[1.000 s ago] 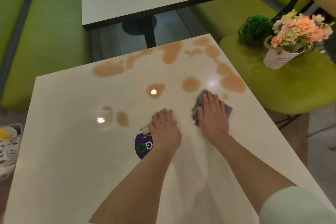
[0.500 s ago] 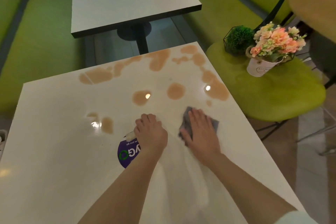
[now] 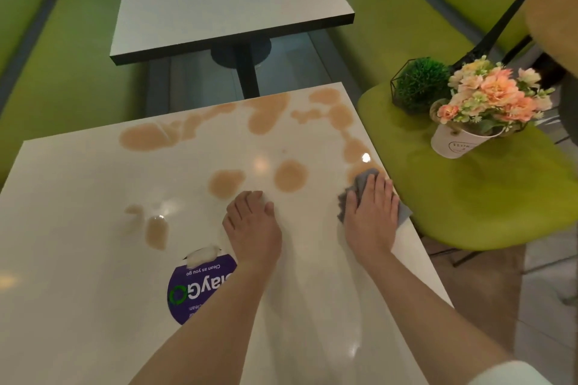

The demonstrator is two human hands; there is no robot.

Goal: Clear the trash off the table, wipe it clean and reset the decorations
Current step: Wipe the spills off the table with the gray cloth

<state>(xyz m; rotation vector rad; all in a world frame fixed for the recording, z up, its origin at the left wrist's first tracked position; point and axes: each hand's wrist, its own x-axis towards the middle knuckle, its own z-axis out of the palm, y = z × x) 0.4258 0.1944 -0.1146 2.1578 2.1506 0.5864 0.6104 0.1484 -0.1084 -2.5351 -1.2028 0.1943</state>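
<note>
While the right hand (image 3: 370, 216) presses flat, fingers straight and close together, on a grey cloth (image 3: 362, 186) at the table's right edge, the cloth covers the near end of a brown spill (image 3: 355, 150); an open palm spreads pressure, which suits wiping better than a pinch would. The left hand (image 3: 251, 225) lies palm down on the bare table (image 3: 78, 244), fingers straight and together, holding nothing. It looks like a brace for leaning forward.

Just beside that wrist sits a round purple sticker (image 3: 194, 291) with a torn white patch at its top. Beyond the fingertips, about 10 brown puddles run in an arc toward the far edge, all unwiped, so wiping seems barely begun. No loose trash shows on the table.

Off to the right, on a green chair (image 3: 469, 197), stand the decorations: a white pot of flowers (image 3: 488, 97), a green ball in a wire frame (image 3: 419, 84) and a dark tower model (image 3: 497, 25). Parked there, they are probably kept clear of the wet top until it dries.
</note>
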